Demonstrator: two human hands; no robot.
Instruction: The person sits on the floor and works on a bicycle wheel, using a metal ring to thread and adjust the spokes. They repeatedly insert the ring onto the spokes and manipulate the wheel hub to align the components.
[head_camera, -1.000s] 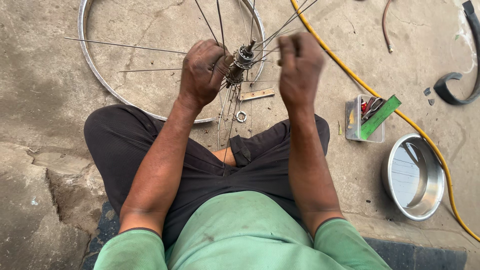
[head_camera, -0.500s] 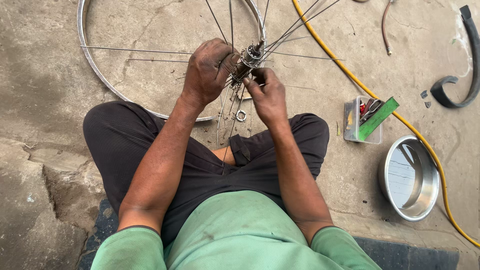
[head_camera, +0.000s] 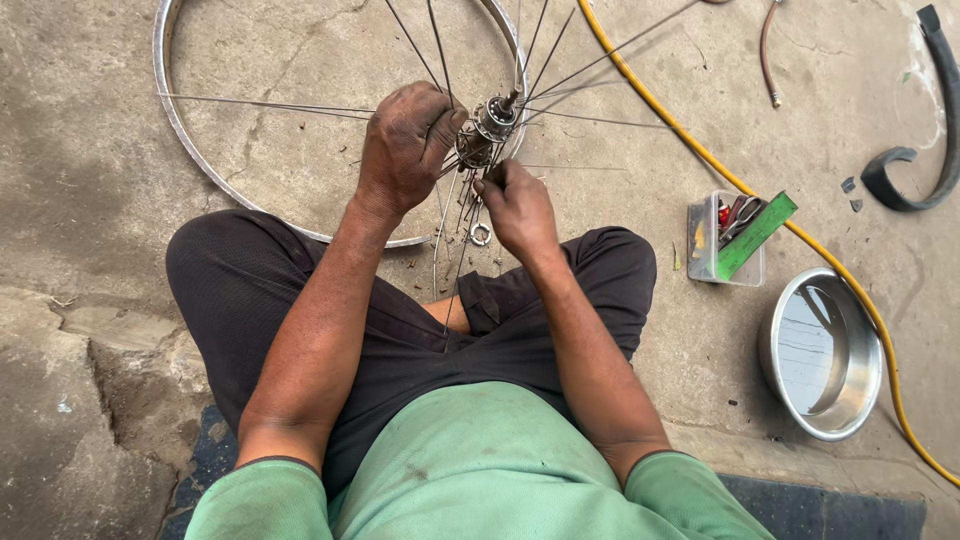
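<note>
A bare metal bicycle rim (head_camera: 190, 150) lies on the concrete in front of my crossed legs. Thin spokes (head_camera: 270, 104) fan out loosely from a metal hub (head_camera: 488, 125) held above the rim's near side. My left hand (head_camera: 405, 145) grips the hub and a bundle of spokes from the left. My right hand (head_camera: 515, 205) sits just below the hub, its fingertips pinched on a spoke end at the hub flange. Several loose spokes hang down between my hands toward a small metal ring (head_camera: 481, 235) on the ground.
To my right stand a clear plastic box (head_camera: 725, 240) of small tools with a green card, and a steel bowl (head_camera: 822, 352) of water. A yellow hose (head_camera: 760, 195) runs diagonally past them. A black rubber tyre strip (head_camera: 925, 130) lies at the far right.
My right hand came down from its raised position right of the hub and now pinches a spoke just below it. My left hand stays on the hub.
</note>
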